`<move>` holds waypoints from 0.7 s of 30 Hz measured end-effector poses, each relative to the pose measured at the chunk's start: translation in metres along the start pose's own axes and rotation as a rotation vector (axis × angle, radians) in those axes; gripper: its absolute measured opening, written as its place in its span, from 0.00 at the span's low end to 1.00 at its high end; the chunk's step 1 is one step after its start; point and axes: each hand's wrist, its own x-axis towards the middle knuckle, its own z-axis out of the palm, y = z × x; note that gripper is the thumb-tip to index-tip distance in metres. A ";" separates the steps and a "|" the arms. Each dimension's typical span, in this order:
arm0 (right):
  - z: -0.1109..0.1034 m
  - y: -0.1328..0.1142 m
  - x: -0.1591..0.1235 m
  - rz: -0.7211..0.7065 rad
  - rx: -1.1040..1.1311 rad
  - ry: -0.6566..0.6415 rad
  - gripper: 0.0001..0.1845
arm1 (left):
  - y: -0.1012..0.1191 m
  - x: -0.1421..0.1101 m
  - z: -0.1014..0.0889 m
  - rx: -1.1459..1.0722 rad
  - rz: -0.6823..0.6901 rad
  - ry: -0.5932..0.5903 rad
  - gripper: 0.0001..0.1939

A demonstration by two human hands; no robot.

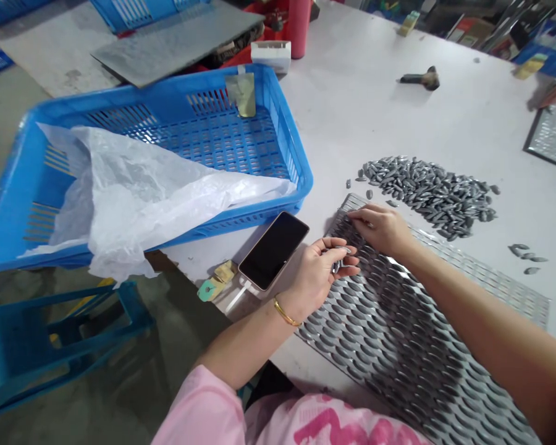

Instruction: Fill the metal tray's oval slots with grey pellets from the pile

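A metal tray [398, 346] with rows of oval pockets, many filled with small grey metal pieces, lies on the white table [361, 111] in front of me. My left hand [317, 275] is cupped at the tray's left edge, closed on several small grey pieces [340, 258]. My right hand [380, 227] rests on the tray's far corner, fingers pressed down onto a pocket, pinching what looks like one piece. A pile of loose grey pieces [430, 191] lies just beyond the tray.
A phone [274, 248] on a cable lies by the table's edge, left of my left hand. A blue crate [176, 136] holding white plastic sheet stands at left. A second tray [553, 133], a pink bottle [299, 25] and a dark tool [421, 78] are farther back.
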 end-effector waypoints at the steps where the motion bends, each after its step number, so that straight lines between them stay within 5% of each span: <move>1: 0.000 0.001 0.000 -0.008 -0.005 0.006 0.15 | 0.000 0.000 0.000 0.001 0.003 -0.002 0.07; 21: -0.008 -0.003 0.007 -0.145 -0.262 -0.149 0.15 | -0.004 0.006 -0.005 -0.024 0.039 -0.008 0.12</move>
